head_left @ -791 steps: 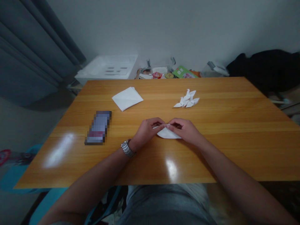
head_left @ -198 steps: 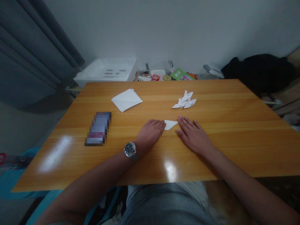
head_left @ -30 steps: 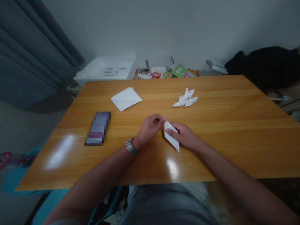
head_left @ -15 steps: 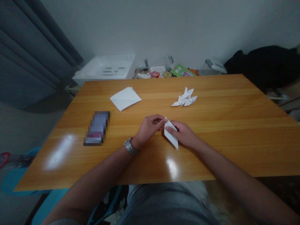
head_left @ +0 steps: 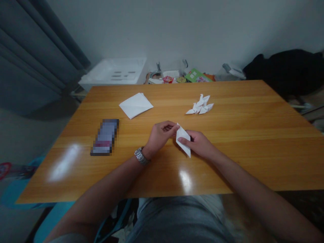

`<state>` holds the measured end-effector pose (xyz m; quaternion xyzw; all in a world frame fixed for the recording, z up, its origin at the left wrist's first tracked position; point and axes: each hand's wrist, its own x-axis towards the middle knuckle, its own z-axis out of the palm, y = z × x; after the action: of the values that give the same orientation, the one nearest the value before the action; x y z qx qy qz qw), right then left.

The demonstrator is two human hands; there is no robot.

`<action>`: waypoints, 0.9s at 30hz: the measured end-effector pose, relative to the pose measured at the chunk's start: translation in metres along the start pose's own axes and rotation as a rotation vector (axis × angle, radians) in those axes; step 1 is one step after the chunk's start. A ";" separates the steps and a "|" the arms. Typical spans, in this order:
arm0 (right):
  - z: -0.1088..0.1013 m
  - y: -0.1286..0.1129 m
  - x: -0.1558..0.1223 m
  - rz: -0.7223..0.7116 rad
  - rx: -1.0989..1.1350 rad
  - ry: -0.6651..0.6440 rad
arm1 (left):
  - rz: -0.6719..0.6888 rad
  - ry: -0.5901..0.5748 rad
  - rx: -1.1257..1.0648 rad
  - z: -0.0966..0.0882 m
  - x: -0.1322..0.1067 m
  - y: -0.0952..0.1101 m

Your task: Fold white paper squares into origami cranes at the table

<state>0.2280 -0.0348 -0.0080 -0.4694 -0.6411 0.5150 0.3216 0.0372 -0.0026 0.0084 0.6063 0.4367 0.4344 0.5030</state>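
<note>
A small folded white paper piece (head_left: 183,141), long and pointed, is held between both hands just above the wooden table (head_left: 227,162). My left hand (head_left: 160,135), with a metal watch on its wrist, pinches the paper's upper tip. My right hand (head_left: 199,144) grips its middle with thumb on top. Further back lie a stack of white square sheets (head_left: 136,105) on the left and a few finished white folded paper figures (head_left: 200,106) on the right.
A phone (head_left: 105,137) lies flat on the table to the left of my hands. Beyond the far edge stand a white plastic box (head_left: 113,70), small cluttered items (head_left: 177,77) and a dark bundle of cloth (head_left: 288,71). A grey curtain (head_left: 30,57) hangs at left.
Over the last second both hands have lifted the paper piece slightly and shifted it a little away from me. Earlier it lay flat on the table under my fingertips.
</note>
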 end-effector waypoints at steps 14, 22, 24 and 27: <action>0.005 0.002 0.000 0.129 0.368 -0.045 | 0.027 0.012 0.026 -0.004 0.002 -0.006; 0.003 -0.002 0.001 0.173 0.420 -0.047 | 0.025 0.097 0.038 -0.005 0.004 -0.007; 0.002 -0.004 0.001 0.166 0.414 -0.025 | 0.016 0.082 0.024 -0.005 0.004 -0.007; 0.002 -0.005 0.001 0.172 0.407 0.001 | 0.017 0.034 0.031 -0.004 0.004 -0.007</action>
<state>0.2244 -0.0347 -0.0036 -0.4479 -0.4813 0.6593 0.3648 0.0332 0.0030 0.0027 0.6101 0.4468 0.4419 0.4825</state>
